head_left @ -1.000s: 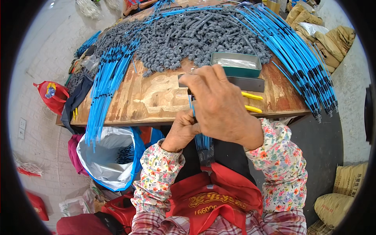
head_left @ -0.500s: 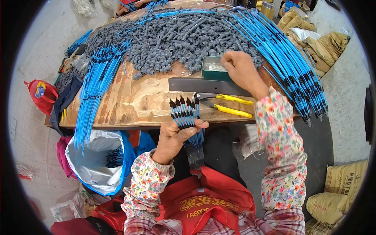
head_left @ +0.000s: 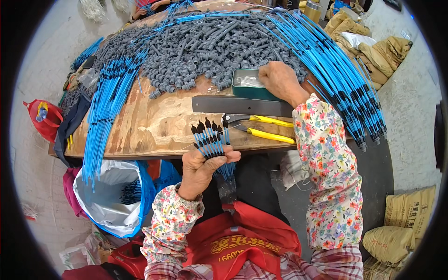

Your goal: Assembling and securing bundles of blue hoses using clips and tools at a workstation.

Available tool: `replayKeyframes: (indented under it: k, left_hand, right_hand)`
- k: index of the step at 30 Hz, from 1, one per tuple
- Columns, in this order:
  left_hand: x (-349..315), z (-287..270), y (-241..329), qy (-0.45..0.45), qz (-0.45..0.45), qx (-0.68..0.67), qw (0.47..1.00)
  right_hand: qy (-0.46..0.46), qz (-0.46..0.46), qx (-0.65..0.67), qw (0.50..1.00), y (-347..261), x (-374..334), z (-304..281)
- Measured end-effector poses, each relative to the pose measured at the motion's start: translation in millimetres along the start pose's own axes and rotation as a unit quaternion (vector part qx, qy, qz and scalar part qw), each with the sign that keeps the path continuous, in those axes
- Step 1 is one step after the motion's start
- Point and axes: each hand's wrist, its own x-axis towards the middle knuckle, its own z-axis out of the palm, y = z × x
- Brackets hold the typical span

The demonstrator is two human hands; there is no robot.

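My left hand (head_left: 196, 171) is closed around a bundle of thin blue rods with black tips (head_left: 211, 141), held upright just off the table's front edge. The black ends fan out above my fingers, and the blue lengths run down below them. At the right end of a small green tin (head_left: 254, 91), my right hand (head_left: 282, 80) is closed, its fingertips bent down at the rim. Fine pale needle-like wires (head_left: 248, 81) lie in the tin. Whatever the right fingers pinch, if anything, is hidden.
Yellow-handled pliers (head_left: 270, 135) and a dark flat bar (head_left: 240, 106) lie before the tin. Grey plastic fittings (head_left: 200, 51) heap up behind. Blue rods lie left (head_left: 109, 112) and right (head_left: 326, 70). A lined bag (head_left: 105, 200) stands lower left; another person's hand (head_left: 138, 14) shows far back.
My right hand has come down slightly onto the tin's right end. My left hand keeps its hold on the blue rods. The whole view has shifted a little.
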Motion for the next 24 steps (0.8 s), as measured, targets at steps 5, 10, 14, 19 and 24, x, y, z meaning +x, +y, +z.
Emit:
replayKeyframes:
  k: [5, 10, 14, 19, 24]
  left_hand:
    - [0.9, 1.2, 1.4, 0.002, -0.006, 0.041, 0.999]
    - [2.4, 6.3, 2.4, -0.002, -0.007, 0.044, 0.999]
    - [-2.9, -0.8, 1.4, -0.001, -0.001, 0.042, 0.999]
    - [-0.6, 3.5, 2.6, -0.011, 0.003, 0.054, 0.999]
    - [-0.7, 1.7, 2.2, -0.005, -0.003, 0.047, 0.999]
  right_hand:
    - [0.104, -0.037, 0.033, 0.993, 4.4, -12.0, 1.3]
    - [0.218, -0.059, 0.310, 0.923, -22.0, -25.6, -16.2]
    - [0.118, -0.032, 0.403, 0.907, -79.0, -61.6, -52.5]
    - [0.121, -0.136, 0.285, 0.941, -97.4, -94.9, -56.6]
    - [0.130, -0.153, 0.204, 0.958, -106.0, -98.6, -58.6]
